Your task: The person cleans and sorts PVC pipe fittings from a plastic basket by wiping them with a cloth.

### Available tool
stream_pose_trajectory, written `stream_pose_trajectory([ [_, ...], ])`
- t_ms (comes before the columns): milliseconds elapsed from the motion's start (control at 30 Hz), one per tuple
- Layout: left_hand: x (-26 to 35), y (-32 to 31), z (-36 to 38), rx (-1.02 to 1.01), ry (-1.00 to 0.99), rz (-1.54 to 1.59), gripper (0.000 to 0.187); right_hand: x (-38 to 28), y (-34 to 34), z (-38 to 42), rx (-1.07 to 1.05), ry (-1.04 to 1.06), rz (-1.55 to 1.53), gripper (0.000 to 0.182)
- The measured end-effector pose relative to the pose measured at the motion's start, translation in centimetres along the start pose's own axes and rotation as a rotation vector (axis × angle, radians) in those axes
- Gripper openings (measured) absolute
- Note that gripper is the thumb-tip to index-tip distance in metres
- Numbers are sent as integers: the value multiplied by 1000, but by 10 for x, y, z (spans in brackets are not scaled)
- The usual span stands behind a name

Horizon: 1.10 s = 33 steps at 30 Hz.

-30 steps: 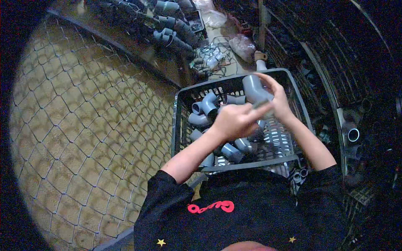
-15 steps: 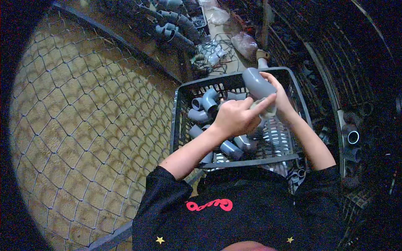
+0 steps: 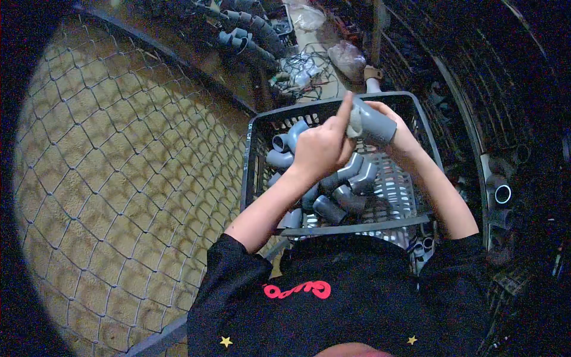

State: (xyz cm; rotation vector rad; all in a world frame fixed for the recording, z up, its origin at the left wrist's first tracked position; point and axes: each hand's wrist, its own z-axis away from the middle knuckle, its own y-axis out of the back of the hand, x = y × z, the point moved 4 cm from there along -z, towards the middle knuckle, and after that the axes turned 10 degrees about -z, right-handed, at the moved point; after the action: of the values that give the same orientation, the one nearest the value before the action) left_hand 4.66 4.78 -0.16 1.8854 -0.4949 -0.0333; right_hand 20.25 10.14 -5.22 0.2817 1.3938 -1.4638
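Note:
A grey plastic pipe elbow [image 3: 377,124] is held above the basket by my right hand [image 3: 403,138], whose fingers wrap round its far side. My left hand [image 3: 324,146] is closed on a pale cloth [image 3: 355,123] pressed against the elbow's left end, with the index finger stretched up along it. Part of the cloth is hidden behind that hand. Below, the black plastic basket [image 3: 333,229] holds several loose grey pipe elbows, among them a dark one [image 3: 329,209] near the front and a lighter one [image 3: 279,158] at the left.
A chain-link fence [image 3: 119,178] runs along my left side. Beyond the basket lie clear plastic bags [image 3: 347,59] and tangled dark strips. More grey fittings [image 3: 237,40] are piled at the back left. Dark racks with pipe pieces [image 3: 502,194] line the right.
The elbow has turned in my right hand, its left end now facing the cloth. My left hand has moved left, with its index finger swinging to point upward.

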Motion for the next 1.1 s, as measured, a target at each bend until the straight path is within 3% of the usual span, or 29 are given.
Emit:
stream_pose_trajectory([
  [100,-15,-4,4,-23,153,112,76,2,1,-5,0,12,1,38],
  [200,-20,-7,7,136,136,225,66,8,8,-14,-7,0,-74,37],
  [233,-22,-10,8,58,207,199,55,10,10,-16,-14,-7,-101,36],
  [333,-12,1,2,-10,76,189,54,7,7,-10,-32,5,-69,37],
  [400,-1,-1,7,-39,37,225,66,1,-3,1,-12,14,-144,40],
  [500,16,6,5,-64,-224,78,67,-3,-4,3,2,11,-189,44],
  [600,-4,5,-5,-11,-144,98,64,0,-1,3,-37,15,-169,45],
  [633,-11,4,-10,52,-23,200,63,0,-3,3,-36,26,-150,45],
  [733,-7,6,-2,-22,18,216,65,-4,-7,1,-59,61,-116,44],
  [800,12,7,0,86,-208,268,73,-6,-4,4,-87,66,-126,43],
  [867,25,12,2,-19,-303,78,74,-8,-4,1,-78,121,-18,44],
  [967,5,11,-5,24,-199,-8,70,-8,-3,-3,-66,193,162,47],
  [1000,-6,7,-5,18,-67,27,67,-7,-4,-2,-46,179,138,46],
  [1100,-17,5,-4,137,6,107,63,-10,-9,5,-13,116,1,41],
])
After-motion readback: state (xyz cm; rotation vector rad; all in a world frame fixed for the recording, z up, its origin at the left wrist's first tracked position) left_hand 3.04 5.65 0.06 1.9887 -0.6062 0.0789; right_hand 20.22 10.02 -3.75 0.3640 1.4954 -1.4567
